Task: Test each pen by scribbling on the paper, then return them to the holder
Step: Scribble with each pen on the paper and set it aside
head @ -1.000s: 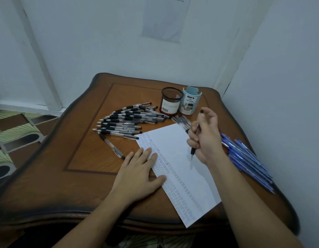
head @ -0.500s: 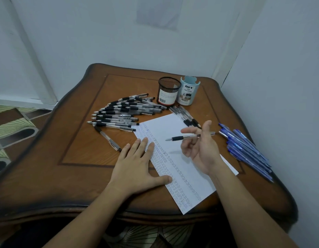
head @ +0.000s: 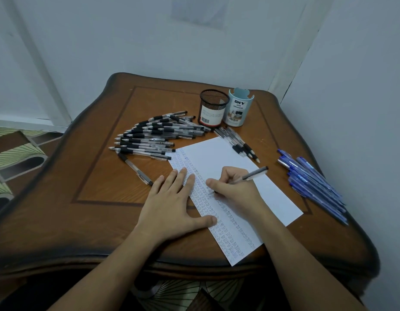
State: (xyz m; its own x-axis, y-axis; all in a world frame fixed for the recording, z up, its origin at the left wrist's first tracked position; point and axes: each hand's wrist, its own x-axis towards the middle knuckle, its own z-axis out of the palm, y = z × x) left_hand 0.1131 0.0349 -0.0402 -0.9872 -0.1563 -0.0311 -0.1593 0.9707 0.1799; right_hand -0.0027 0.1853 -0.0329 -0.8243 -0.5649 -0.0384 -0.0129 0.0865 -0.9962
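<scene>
A white paper (head: 257, 185) with rows of small scribbles lies slanted on the wooden table (head: 104, 198). My left hand (head: 174, 203) lies flat on the paper's left edge, fingers straight. My right hand (head: 232, 189) grips a black pen (head: 253, 175) in a writing hold, its tip on the paper among the scribbles. A black mesh holder (head: 213, 108) and a light blue holder (head: 239, 107) stand at the back; no pens show above their rims. Several black pens (head: 156, 136) lie fanned left of the holders.
A few black pens (head: 238, 143) lie just above the paper's top edge, and one more black pen (head: 136, 169) lies alone left of my left hand. Several blue pens (head: 313, 185) are piled at the table's right side, close to the wall. Patterned floor shows at left.
My right hand has turned the pen from loosely lying across its open fingers into a writing grip and brought the tip down onto the paper. My left hand has stayed flat on the sheet.
</scene>
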